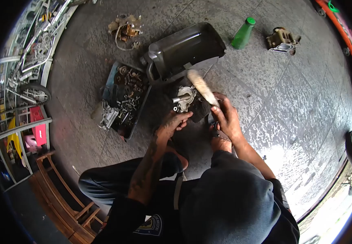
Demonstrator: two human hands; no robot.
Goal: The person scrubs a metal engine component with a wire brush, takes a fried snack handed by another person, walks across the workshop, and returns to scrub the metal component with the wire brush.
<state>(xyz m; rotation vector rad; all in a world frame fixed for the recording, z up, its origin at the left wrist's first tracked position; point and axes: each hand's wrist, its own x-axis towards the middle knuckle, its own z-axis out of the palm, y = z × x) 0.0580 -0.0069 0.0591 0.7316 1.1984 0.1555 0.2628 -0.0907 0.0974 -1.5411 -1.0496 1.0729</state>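
Observation:
A round silver metal part (186, 97) with bolt holes and a protruding shaft sits low in front of me, beside dark material. My left hand (173, 124) is closed at its lower edge, fingers curled against the metal. In my right hand (227, 118) is a pale, worn, club-shaped tool (201, 86), its thick end pointing up and left over the right side of the metal part. Thumb and fingers wrap its narrow end. What lies under the right hand is partly hidden.
Left of the metal part lies a tray (142, 112) of bolts and small parts, with a silver casting (104, 115) at its edge. Beyond are a black bin (188, 46), a green bottle (244, 33) and engine parts (282, 40). A wooden bench (56, 199) stands lower left.

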